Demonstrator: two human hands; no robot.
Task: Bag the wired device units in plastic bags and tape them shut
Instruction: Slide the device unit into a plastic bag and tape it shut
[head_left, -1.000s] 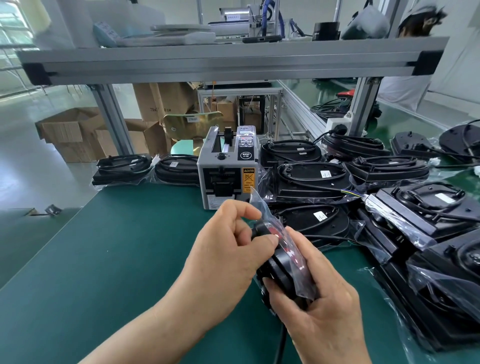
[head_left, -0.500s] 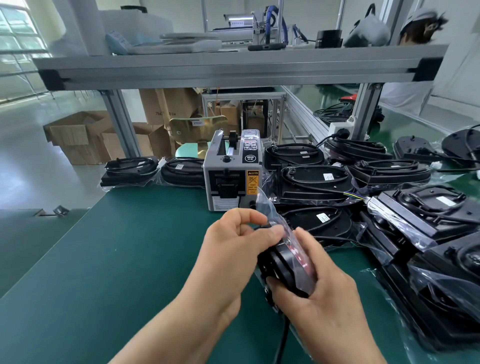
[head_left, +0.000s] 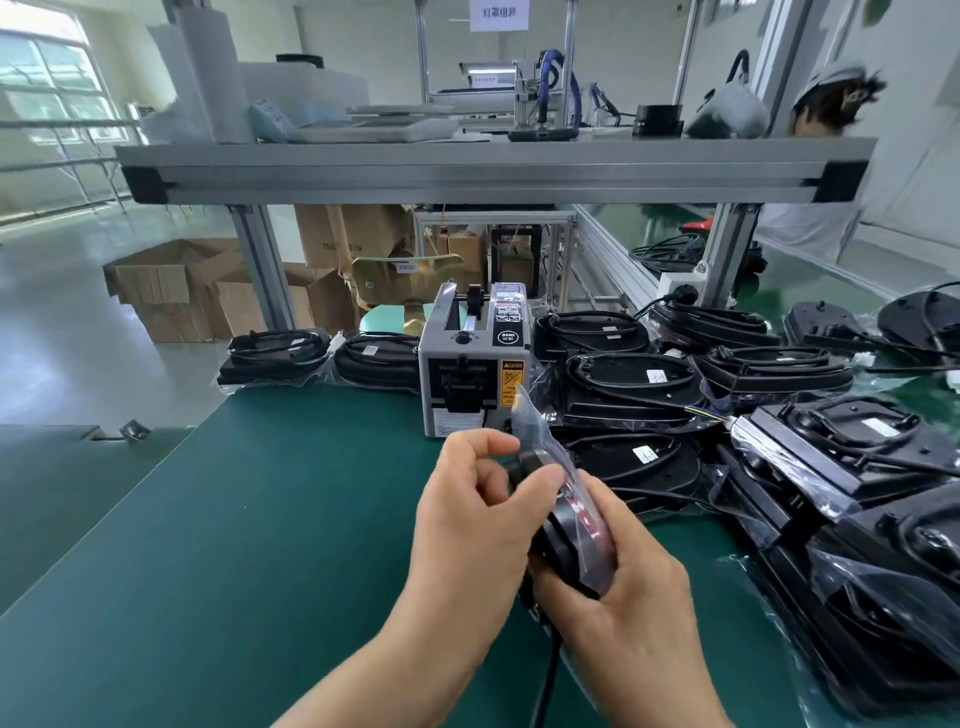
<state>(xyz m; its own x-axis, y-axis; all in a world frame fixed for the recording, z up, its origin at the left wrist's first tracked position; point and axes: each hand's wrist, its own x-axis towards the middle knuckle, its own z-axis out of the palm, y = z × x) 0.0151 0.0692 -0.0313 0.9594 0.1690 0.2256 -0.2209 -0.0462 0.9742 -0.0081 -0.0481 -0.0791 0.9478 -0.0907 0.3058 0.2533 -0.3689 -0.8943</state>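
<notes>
I hold a small black device unit (head_left: 563, 545) with a red mark, partly inside a clear plastic bag (head_left: 545, 447), above the green table (head_left: 234, 519). My right hand (head_left: 628, 597) grips the unit and bag from below and the right. My left hand (head_left: 478, 514) has its fingers curled round the unit's top, thumb and fingers at the bag's left edge. A black cable (head_left: 545, 680) hangs down from the unit between my forearms. The bag's open end sticks up toward the grey tape dispenser (head_left: 475, 358).
Several bagged black units with coiled cables (head_left: 634, 379) lie stacked to the right and behind the dispenser; two more (head_left: 275, 353) sit at the back left. An aluminium shelf frame (head_left: 467, 166) spans overhead. Cardboard boxes (head_left: 176, 286) stand on the floor beyond.
The view has tilted up slightly. My left fingers have shifted along the bag's edge over the unit; my right hand keeps its grip in about the same spot.
</notes>
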